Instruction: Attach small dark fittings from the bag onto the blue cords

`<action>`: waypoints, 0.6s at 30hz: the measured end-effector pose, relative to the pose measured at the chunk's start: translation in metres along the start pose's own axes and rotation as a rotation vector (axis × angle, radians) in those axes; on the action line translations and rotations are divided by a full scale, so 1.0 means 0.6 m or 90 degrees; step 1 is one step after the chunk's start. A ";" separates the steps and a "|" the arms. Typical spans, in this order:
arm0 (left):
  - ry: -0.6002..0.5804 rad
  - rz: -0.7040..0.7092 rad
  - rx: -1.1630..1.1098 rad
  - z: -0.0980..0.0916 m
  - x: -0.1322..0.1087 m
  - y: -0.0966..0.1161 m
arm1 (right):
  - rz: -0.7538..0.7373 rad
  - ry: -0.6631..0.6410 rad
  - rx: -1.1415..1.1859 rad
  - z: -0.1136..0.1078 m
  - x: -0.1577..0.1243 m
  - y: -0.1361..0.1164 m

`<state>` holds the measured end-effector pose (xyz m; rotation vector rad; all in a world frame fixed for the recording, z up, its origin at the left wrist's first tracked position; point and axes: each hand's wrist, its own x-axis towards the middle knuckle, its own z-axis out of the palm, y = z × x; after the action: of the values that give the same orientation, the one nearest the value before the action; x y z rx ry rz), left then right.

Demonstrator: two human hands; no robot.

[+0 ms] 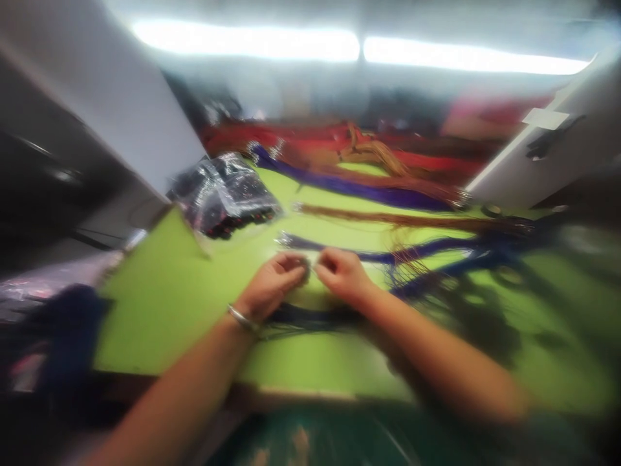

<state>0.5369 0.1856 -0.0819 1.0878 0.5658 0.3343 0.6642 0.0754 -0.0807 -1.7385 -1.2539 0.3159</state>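
My left hand [276,281], with a silver bangle on its wrist, is closed in a pinch; a small dark bit shows at the fingertips, too blurred to name. Just to its right, my right hand [343,277] pinches with thumb and forefinger, and what it holds is too small to make out. The fingertips of both hands nearly meet. Beyond them lies a bundle of purple wires [373,257] with pale ends at the left. Nearer me, under the hands, runs a bundle of dark blue wires [315,317].
On the green tabletop [155,310], clear plastic bags of dark parts [226,197] lie at the back left. A brown wire bundle [388,217], a thick purple bundle [349,186] and orange-brown wires [378,155] stretch across the back. Grey panels flank both sides.
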 end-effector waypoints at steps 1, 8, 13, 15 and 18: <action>-0.004 0.002 0.004 0.000 0.000 -0.001 | 0.003 -0.004 -0.006 0.000 0.000 0.001; -0.037 0.003 0.011 -0.002 0.002 -0.008 | -0.004 -0.023 -0.058 0.007 0.000 0.007; -0.027 0.005 0.010 -0.001 0.003 -0.006 | 0.005 -0.026 -0.049 0.011 -0.002 0.000; -0.016 0.012 0.008 -0.001 0.002 -0.002 | 0.008 -0.055 -0.042 -0.001 0.013 -0.002; 0.002 0.027 0.002 -0.002 0.001 0.004 | 0.010 -0.072 -0.105 -0.040 0.061 0.015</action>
<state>0.5366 0.1876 -0.0800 1.1041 0.5478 0.3720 0.7018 0.0935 -0.0645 -1.8934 -1.3806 0.3314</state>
